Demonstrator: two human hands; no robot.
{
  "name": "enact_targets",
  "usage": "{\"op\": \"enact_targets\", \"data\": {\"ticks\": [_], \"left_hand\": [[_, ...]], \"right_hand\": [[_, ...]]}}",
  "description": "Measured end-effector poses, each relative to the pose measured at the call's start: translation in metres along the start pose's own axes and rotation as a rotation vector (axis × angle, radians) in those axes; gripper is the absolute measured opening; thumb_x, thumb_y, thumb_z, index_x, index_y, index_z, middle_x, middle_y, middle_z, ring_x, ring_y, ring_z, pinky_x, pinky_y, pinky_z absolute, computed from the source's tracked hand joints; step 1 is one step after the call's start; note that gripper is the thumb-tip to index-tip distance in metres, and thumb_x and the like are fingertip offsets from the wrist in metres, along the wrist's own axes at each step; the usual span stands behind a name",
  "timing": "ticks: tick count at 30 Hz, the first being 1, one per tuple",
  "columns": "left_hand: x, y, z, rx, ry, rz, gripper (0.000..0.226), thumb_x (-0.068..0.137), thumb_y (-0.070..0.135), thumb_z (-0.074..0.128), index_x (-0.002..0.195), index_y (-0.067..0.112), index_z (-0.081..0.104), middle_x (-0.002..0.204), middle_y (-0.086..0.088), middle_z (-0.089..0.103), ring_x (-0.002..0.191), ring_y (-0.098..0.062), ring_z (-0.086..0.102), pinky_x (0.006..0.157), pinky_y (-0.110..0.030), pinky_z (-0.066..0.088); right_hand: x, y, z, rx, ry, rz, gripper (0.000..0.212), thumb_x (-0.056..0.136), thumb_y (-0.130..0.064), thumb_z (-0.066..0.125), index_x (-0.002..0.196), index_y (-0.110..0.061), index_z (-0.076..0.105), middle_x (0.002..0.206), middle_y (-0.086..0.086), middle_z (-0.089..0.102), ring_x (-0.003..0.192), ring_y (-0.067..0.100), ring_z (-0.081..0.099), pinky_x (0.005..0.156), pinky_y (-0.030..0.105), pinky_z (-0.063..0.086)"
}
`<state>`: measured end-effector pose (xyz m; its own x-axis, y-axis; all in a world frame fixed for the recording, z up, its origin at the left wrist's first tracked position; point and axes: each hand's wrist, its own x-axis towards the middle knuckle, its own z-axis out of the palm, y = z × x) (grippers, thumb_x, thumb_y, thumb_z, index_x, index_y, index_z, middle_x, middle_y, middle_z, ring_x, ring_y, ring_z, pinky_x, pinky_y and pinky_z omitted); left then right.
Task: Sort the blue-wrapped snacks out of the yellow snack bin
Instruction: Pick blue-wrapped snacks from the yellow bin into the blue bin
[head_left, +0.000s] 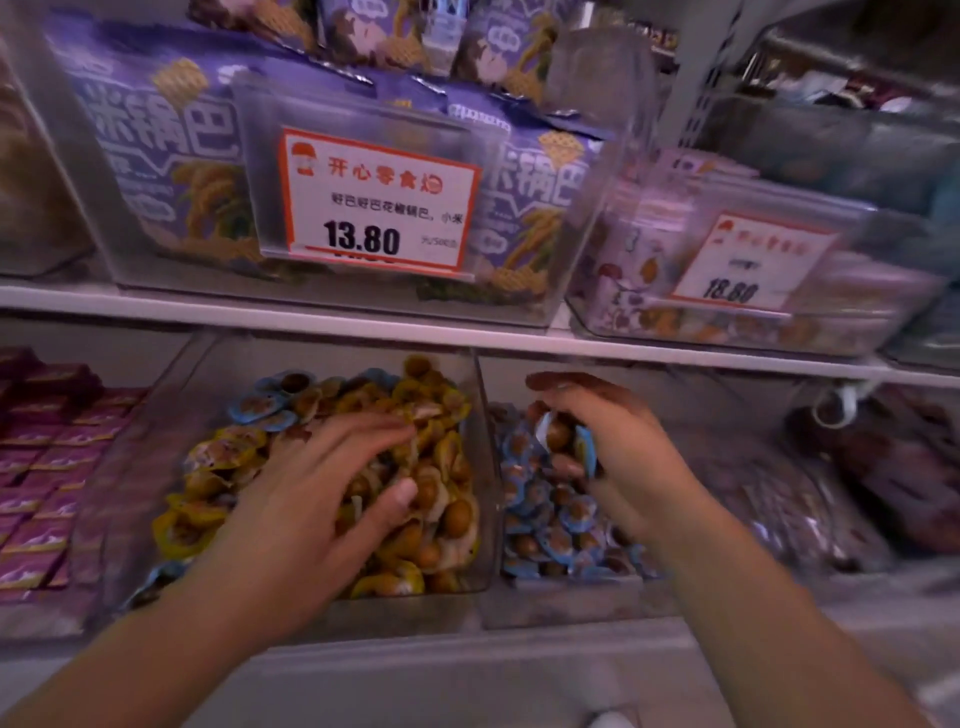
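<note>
A clear bin (480, 415) on the lower shelf is heaped with yellow-wrapped snacks (441, 410). A few blue-wrapped snacks (265, 408) lie at its back left corner. My left hand (322, 493) rests palm down on the yellow heap, fingers spread into the packets. The neighbouring clear bin on the right holds a pile of blue-wrapped snacks (556, 525). Above that pile my right hand (608, 447) is shut on several blue-wrapped snacks (563, 436).
Purple boxed snacks (47, 457) fill the bin on the left. The shelf board (363, 319) overhangs just above both bins, carrying clear bins of purple bags with price tags (376, 208). Dark packets (883, 467) lie at the far right.
</note>
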<state>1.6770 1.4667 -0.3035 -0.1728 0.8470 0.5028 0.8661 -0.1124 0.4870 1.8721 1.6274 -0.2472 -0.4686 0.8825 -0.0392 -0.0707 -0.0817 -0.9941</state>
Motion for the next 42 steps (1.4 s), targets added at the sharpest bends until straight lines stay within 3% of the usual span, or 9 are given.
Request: {"op": "enact_targets", "data": {"ticks": [5, 9, 14, 18, 21, 28, 34, 39, 42], "left_hand": [[0.001, -0.001, -0.003, 0.059, -0.055, 0.027, 0.038, 0.095, 0.052, 0.041, 0.119, 0.034, 0.065, 0.122, 0.022, 0.059, 0.116, -0.007, 0.056, 0.098, -0.046, 0.046], [0.003, -0.008, -0.013, 0.148, 0.016, 0.08, 0.029, 0.093, 0.043, 0.047, 0.11, 0.032, 0.068, 0.115, 0.017, 0.064, 0.111, -0.009, 0.061, 0.106, -0.05, 0.038], [-0.005, -0.029, -0.047, 0.288, 0.057, 0.056, 0.027, 0.091, 0.04, 0.048, 0.104, 0.032, 0.07, 0.11, 0.016, 0.067, 0.107, -0.01, 0.063, 0.112, -0.049, 0.03], [-0.023, -0.04, -0.085, 0.333, 0.024, -0.051, 0.026, 0.087, 0.036, 0.052, 0.1, 0.03, 0.073, 0.116, 0.008, 0.066, 0.108, -0.021, 0.063, 0.101, -0.051, 0.04], [-0.041, -0.046, -0.102, 0.374, -0.103, -0.086, 0.027, 0.082, 0.038, 0.053, 0.097, 0.03, 0.075, 0.131, -0.003, 0.06, 0.123, -0.03, 0.055, 0.098, -0.052, 0.044], [-0.078, -0.066, -0.113, 0.457, -0.243, -0.152, 0.041, 0.086, 0.057, 0.045, 0.123, 0.048, 0.059, 0.159, 0.002, 0.029, 0.151, -0.025, 0.015, 0.114, -0.051, 0.032], [-0.08, -0.068, -0.109, 0.48, -0.24, -0.124, 0.035, 0.086, 0.058, 0.043, 0.118, 0.049, 0.054, 0.159, 0.002, 0.028, 0.149, -0.027, 0.02, 0.11, -0.049, 0.036], [-0.082, -0.07, -0.103, 0.425, -0.205, -0.117, 0.03, 0.086, 0.045, 0.061, 0.117, 0.045, 0.06, 0.16, 0.002, 0.026, 0.141, -0.025, 0.036, 0.104, -0.041, 0.042], [-0.082, -0.069, -0.103, 0.434, -0.175, -0.112, 0.03, 0.085, 0.043, 0.062, 0.114, 0.043, 0.063, 0.158, 0.0, 0.029, 0.136, -0.025, 0.043, 0.102, -0.038, 0.043]], "right_hand": [[0.003, 0.005, -0.073, -0.854, -0.033, 0.238, 0.032, 0.092, -0.049, 0.06, 0.097, -0.022, 0.076, 0.093, 0.0, 0.077, 0.09, 0.019, 0.07, 0.076, 0.034, 0.057], [0.009, 0.015, -0.083, -0.828, 0.138, 0.084, 0.039, 0.097, -0.043, 0.055, 0.087, -0.011, 0.076, 0.089, 0.02, 0.075, 0.093, 0.042, 0.068, 0.085, 0.055, 0.054], [0.006, 0.018, -0.042, -0.633, 0.201, -0.362, 0.027, 0.096, -0.018, 0.057, 0.076, -0.026, 0.072, 0.076, -0.011, 0.075, 0.079, 0.005, 0.07, 0.079, 0.028, 0.055], [-0.016, 0.025, 0.025, -0.69, -0.026, -0.719, 0.015, 0.093, -0.027, 0.057, 0.092, -0.032, 0.071, 0.087, -0.021, 0.071, 0.087, -0.006, 0.065, 0.076, 0.006, 0.045], [-0.033, 0.04, 0.081, -0.85, -0.4, -0.877, 0.025, 0.096, -0.027, 0.053, 0.114, -0.023, 0.07, 0.109, -0.012, 0.066, 0.106, 0.003, 0.06, 0.092, 0.02, 0.046], [-0.032, 0.074, 0.153, -1.173, -0.939, -0.686, 0.041, 0.101, -0.053, 0.034, 0.13, -0.038, 0.059, 0.153, -0.022, 0.034, 0.15, 0.005, 0.006, 0.121, 0.04, 0.01], [0.0, 0.063, 0.142, -1.398, -0.777, -0.747, 0.036, 0.086, -0.064, 0.049, 0.091, -0.037, 0.073, 0.131, -0.027, 0.057, 0.147, 0.009, 0.019, 0.119, 0.041, 0.008], [0.003, 0.057, 0.138, -1.589, -0.597, -0.727, 0.025, 0.086, -0.047, 0.055, 0.103, -0.038, 0.071, 0.13, -0.023, 0.056, 0.145, 0.016, 0.023, 0.12, 0.048, 0.002], [-0.013, 0.06, 0.15, -1.385, -0.593, -0.932, 0.014, 0.083, -0.034, 0.063, 0.091, -0.031, 0.074, 0.115, -0.013, 0.065, 0.132, 0.019, 0.046, 0.116, 0.056, 0.024]]}}
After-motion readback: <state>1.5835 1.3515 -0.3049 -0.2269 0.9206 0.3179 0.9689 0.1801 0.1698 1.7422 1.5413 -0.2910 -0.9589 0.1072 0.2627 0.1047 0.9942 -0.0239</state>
